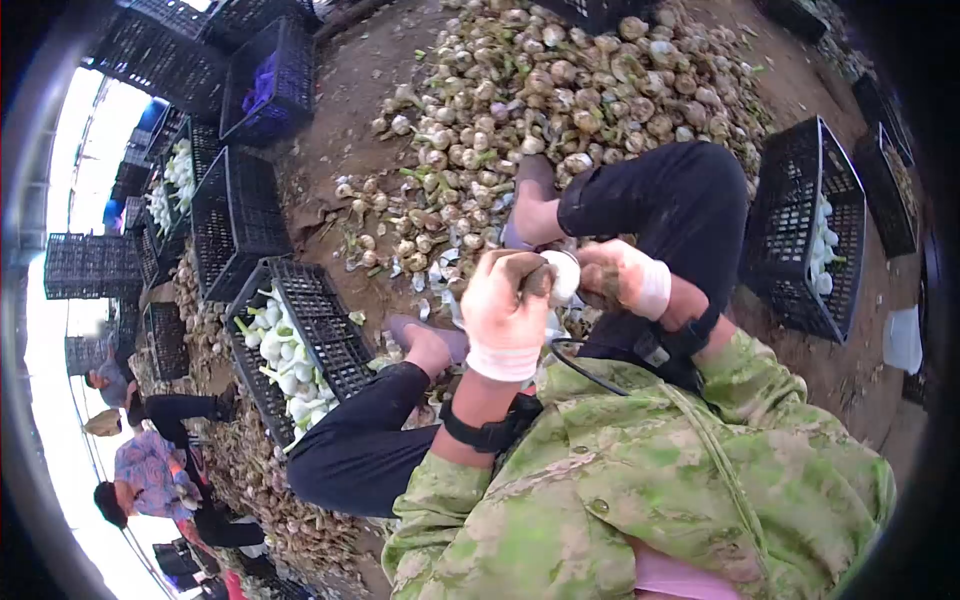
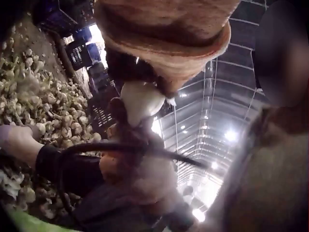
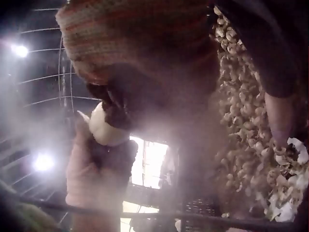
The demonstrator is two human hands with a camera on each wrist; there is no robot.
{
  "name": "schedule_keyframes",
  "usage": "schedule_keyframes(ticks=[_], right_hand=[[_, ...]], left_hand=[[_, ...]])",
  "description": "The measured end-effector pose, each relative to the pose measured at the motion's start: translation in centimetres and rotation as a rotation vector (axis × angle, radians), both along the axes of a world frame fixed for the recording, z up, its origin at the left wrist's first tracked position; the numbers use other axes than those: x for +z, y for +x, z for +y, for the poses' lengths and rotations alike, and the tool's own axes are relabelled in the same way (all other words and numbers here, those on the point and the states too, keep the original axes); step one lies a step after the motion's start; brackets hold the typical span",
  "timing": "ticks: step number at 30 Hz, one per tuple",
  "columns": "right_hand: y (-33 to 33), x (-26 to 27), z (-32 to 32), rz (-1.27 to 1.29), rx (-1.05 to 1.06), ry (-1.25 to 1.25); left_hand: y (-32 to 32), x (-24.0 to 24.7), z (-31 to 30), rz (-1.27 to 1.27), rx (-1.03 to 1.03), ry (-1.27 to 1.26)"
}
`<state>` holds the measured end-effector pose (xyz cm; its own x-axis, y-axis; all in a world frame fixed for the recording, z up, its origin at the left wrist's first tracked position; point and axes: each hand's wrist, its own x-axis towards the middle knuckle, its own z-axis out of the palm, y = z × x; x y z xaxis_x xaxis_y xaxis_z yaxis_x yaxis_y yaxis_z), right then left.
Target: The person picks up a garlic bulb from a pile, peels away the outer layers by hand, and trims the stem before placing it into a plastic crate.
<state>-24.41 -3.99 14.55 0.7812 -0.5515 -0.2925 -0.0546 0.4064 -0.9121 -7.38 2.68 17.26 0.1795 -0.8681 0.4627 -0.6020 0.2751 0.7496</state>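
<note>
A peeled white garlic bulb [image 1: 563, 276] is between my two hands, in front of my knees. My left hand [image 1: 506, 303], in a stained, light knitted glove, pinches it between thumb and fingers. From the other side my right hand [image 1: 625, 279], gloved alike with dark fingertips, grips it too. In the left wrist view the smooth garlic bulb [image 2: 143, 101] shows below the left glove [image 2: 164, 38]. The right wrist view is hazy; there the garlic bulb [image 3: 105, 127] sits under the right hand's dark fingers, which partly hide it.
A large heap of unpeeled garlic [image 1: 600, 90] spreads ahead of my feet. A black crate of white bulbs [image 1: 290, 360] stands at my left, another crate [image 1: 805, 230] at my right. Stacked crates [image 1: 240, 215] and people [image 1: 160, 470] are further left. A cable [image 1: 570, 350] crosses my lap.
</note>
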Motion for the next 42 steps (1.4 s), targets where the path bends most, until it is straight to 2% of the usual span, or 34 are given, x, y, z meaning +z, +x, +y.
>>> schedule_keyframes(ticks=[1, 3, 4, 5, 6, 7, 8, 9, 10, 11, 13, 14, 15, 17, 18, 19, 21, 23, 25, 26, 27, 28, 31, 33, 35, 36, 37, 38, 39, 41, 42], right_hand=[[-0.6, -1.1, -0.1, -0.007, 0.038, -0.021], [-0.8, -3.2, 0.5, -0.104, -0.269, 0.314], [-2.4, -2.6, -0.5, -0.159, -0.165, 0.6], [-3.3, -1.7, -0.5, -0.17, -0.267, 0.405], [-4.8, -1.4, -0.1, -0.243, -0.503, 0.246], [-6.3, -0.1, -0.9, -0.175, -0.657, 0.245], [-10.1, -2.5, -2.4, -0.586, -0.679, 0.519], [-11.9, -2.4, -3.2, -0.781, -0.529, 0.335], [-13.7, -2.3, -4.1, -0.985, -0.372, 0.166], [-11.3, 2.6, -3.6, -1.001, -0.477, -0.009], [-9.6, 3.6, -4.7, -0.697, -0.527, -0.095], [-7.8, 3.8, -5.6, -0.481, -0.524, -0.103], [-5.3, 4.1, -6.9, -0.267, -0.512, -0.111], [-0.5, 2.8, -10.2, 0.202, -0.263, -0.382], [2.6, 1.5, -11.9, 0.221, -0.166, -0.419], [5.9, 0.0, -13.5, 0.24, -0.067, -0.456], [12.3, -2.7, -15.8, 0.479, 0.055, -0.589], [17.8, -5.6, -17.9, 0.709, 0.18, -0.848], [22.7, -8.9, -19.7, 0.821, 0.242, -1.046], [25.2, -11.4, -20.7, 0.844, 0.228, -1.239], [26.7, -13.7, -21.4, 0.875, 0.22, -1.154], [28.3, -15.0, -21.8, 0.894, 0.209, -1.178], [31.8, -20.0, -23.5, 0.897, 0.209, -1.239], [32.3, -22.1, -24.8, 0.971, 0.313, -1.274], [32.3, -22.9, -25.4, 0.97, 0.326, -1.283], [31.8, -22.0, -25.2, 0.929, 0.218, -1.159], [31.2, -20.9, -24.8, 0.884, 0.108, -1.036], [30.1, -20.4, -24.1, 0.792, 0.009, -1.051], [29.2, -18.3, -23.1, 0.759, 0.048, -0.897], [26.8, -17.7, -20.7, 0.54, 0.01, -0.523], [26.0, -14.9, -17.7, 0.337, -0.128, -0.193]], left_hand=[[0.0, -1.5, -0.4, 0.012, 0.061, 0.064], [0.4, -4.1, -1.6, 0.4, 0.149, 0.469], [1.5, -7.9, -2.1, 0.287, 0.177, 0.459], [2.6, -11.0, -2.6, 0.172, 0.204, 0.452], [3.0, -11.4, -2.7, 0.075, 0.239, 0.527], [3.6, -12.1, -2.6, 0.076, 0.247, 0.528], [4.2, -13.0, -2.5, 0.313, 0.211, 0.532], [4.7, -13.6, -2.3, 0.551, 0.172, 0.529], [5.3, -12.8, -2.0, 0.677, 0.152, 0.608], [6.2, -12.8, -2.2, 0.684, 0.157, 0.605], [8.0, -13.2, -2.3, 0.302, 0.0, 1.022], [8.4, -11.8, -2.8, -0.02, -0.047, 1.12], [8.7, -12.2, -2.7, -0.007, -0.043, 1.121], [9.5, -13.5, -2.2, -0.078, 0.067, 0.769], [9.8, -15.3, -1.8, 0.213, 0.08, 0.641], [9.4, -15.6, -1.5, 0.216, 0.168, 0.539], [8.5, -16.2, -0.7, 0.273, 0.318, 0.544], [8.2, -16.1, 0.3, 0.312, 0.244, 0.719], [8.5, -16.4, 0.8, 0.35, 0.184, 0.759], [9.1, -16.4, 0.8, 0.368, 0.202, 0.742], [9.7, -16.5, 0.9, 0.383, 0.219, 0.726], [10.2, -17.2, 1.0, 0.33, 0.253, 0.676], [11.7, -18.1, 1.0, 0.469, 0.33, 0.761], [12.1, -20.4, 1.4, 0.58, 0.347, 0.756], [12.4, -20.1, 1.3, 0.909, 0.405, 0.704], [13.2, -18.9, 0.6, 0.688, 0.437, 0.622], [13.6, -19.6, 0.7, 0.782, 0.438, 0.623], [14.4, -18.7, 0.3, 0.743, 0.453, 0.587], [15.2, -17.4, -0.1, 0.704, 0.468, 0.555], [16.0, -13.2, -1.1, 0.403, 0.587, 0.582], [15.7, -13.5, -1.4, 0.546, 0.564, 0.466]])
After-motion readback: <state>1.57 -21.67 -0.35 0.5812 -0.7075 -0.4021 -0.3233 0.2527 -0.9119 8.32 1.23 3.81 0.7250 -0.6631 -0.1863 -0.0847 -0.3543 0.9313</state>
